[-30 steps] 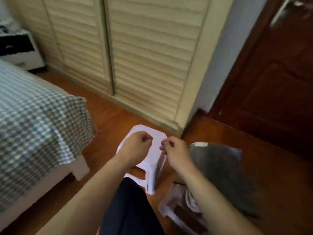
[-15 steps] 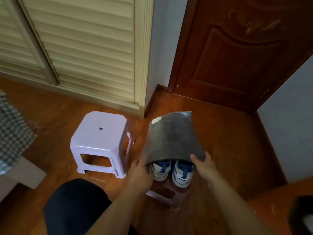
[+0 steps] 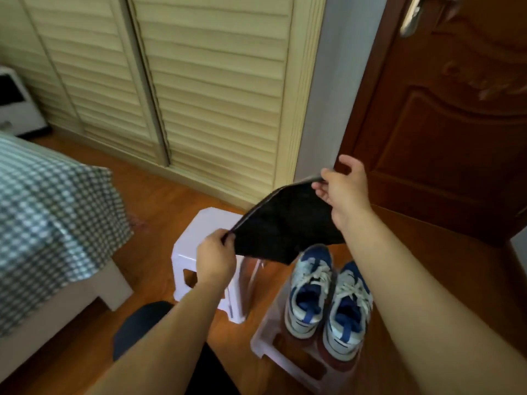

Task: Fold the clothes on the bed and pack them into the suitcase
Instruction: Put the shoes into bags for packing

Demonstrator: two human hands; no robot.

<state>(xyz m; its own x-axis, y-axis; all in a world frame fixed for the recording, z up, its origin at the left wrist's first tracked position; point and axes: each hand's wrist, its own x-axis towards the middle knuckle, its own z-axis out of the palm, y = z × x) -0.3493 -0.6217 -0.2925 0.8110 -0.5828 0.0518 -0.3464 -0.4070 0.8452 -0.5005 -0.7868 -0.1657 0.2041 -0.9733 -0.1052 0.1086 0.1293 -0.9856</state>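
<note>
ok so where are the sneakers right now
In the head view, the sneakers sit side by side on a low stool at lower right, just below the dark cloth, right of the white stool.

Cream louvred wardrobe doors (image 3: 199, 89) fill the far wall and serve as the landmark. Right of them runs a strip of pale wall (image 3: 339, 81), then a dark carved wooden door (image 3: 456, 132) with a metal handle (image 3: 410, 15) near its top edge. An orange-brown wood floor (image 3: 159, 201) spreads below the wardrobe. Left of it, in the corner, stands a white cabinet (image 3: 17, 106). In front and to the left lies a bed (image 3: 51, 212) under a checked cover. Light is soft and even.
</note>
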